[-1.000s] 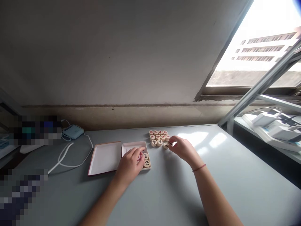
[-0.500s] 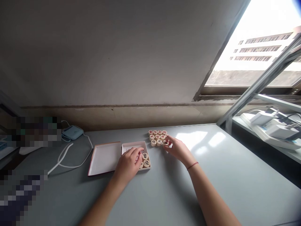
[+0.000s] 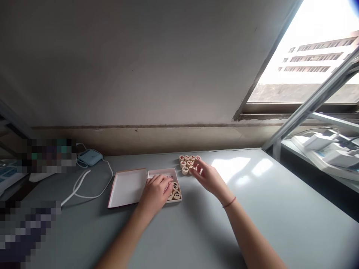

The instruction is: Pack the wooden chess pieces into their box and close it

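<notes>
Several round wooden chess discs (image 3: 187, 163) with red and black characters lie in rows on the grey table (image 3: 252, 209). My right hand (image 3: 206, 177) reaches over their right end with fingers bent, covering a few; what it holds, if anything, is hidden. A small white box (image 3: 157, 173) holds more discs (image 3: 175, 189) at its right side. My left hand (image 3: 155, 192) rests in that box with fingers curled on the discs. The box's lid (image 3: 126, 188) lies open-side up just left of it.
A white cable (image 3: 84, 185) runs across the table's left side to a small blue device (image 3: 89, 157) by the wall. A window frame and a shelf with white equipment (image 3: 328, 149) stand to the right. The left edge is blurred out.
My right hand has moved left from the loose discs at the group's right end to over the rows. My left hand has stayed in the box and shifted slightly.
</notes>
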A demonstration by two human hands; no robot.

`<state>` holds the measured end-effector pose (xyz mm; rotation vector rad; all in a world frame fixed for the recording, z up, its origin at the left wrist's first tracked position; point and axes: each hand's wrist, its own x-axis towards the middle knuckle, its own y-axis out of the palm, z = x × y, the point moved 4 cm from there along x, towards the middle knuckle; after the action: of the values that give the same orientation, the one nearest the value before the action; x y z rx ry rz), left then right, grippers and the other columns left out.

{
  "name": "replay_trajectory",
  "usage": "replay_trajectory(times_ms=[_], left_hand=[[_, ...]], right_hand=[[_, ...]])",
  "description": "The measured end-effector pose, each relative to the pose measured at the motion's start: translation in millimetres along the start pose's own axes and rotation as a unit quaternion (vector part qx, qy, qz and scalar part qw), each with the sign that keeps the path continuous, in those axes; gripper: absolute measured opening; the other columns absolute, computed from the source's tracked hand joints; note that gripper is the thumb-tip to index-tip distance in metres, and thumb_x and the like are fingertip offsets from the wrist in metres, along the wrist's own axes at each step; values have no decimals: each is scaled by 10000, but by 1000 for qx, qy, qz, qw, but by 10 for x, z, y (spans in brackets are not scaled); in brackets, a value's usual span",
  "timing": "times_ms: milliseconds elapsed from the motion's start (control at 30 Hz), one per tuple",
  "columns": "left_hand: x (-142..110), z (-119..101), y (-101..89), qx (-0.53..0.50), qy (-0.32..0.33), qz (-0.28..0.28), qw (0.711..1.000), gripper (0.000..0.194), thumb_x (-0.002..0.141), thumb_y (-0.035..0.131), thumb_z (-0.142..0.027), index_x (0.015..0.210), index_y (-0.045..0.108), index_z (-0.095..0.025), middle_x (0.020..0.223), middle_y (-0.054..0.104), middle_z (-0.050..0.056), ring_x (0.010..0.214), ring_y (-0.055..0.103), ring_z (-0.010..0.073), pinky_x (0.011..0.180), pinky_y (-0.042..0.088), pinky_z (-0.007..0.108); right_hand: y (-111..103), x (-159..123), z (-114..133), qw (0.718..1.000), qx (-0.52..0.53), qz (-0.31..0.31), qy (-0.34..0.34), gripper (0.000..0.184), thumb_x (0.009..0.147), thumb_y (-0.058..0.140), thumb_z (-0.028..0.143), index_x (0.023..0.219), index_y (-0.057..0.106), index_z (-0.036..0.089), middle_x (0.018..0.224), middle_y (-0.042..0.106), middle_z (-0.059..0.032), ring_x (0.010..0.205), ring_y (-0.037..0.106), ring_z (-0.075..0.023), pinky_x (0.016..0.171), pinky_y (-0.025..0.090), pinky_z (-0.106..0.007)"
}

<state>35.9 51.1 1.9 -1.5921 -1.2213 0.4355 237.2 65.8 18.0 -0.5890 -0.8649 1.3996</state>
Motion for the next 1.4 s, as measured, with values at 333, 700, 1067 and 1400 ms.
replay_trajectory(times_ms=[333,700,1067,1400], left_hand=[[15,-26,37,28,-34,52,998,256,917,457,-366,874,672,-233,923,699,32,971,568,237,862,348,420],[36,-108,-97,-44,-54,-74,995,78,827,554,-269,830,623,-232,827,706,3,873,613,199,892,372,404],[-3,-111,-171,-267,-132,-63,952,203,855,518,-387,893,621,-216,888,693,11,847,631,166,777,507,276],[-23,-47,-146,-261,-104,-71,957,297,893,467,-368,1113,616,-236,921,686,17,799,638,137,766,530,262]], right_hand=[[379,-122,379,985,86,145,-40,349,918,387,472,953,635,229,884,695,-21,563,544,-120,531,356,-235],[218,-101,383,984,124,90,-91,237,817,514,258,1045,578,234,943,669,-27,740,605,-135,631,467,-246],[129,-143,490,979,102,-2,-175,241,833,566,289,1057,628,225,936,663,-53,783,619,-151,684,524,-277],[-414,19,-294,983,11,-160,95,291,766,514,335,999,611,189,882,695,-70,707,661,-183,665,510,-302]])
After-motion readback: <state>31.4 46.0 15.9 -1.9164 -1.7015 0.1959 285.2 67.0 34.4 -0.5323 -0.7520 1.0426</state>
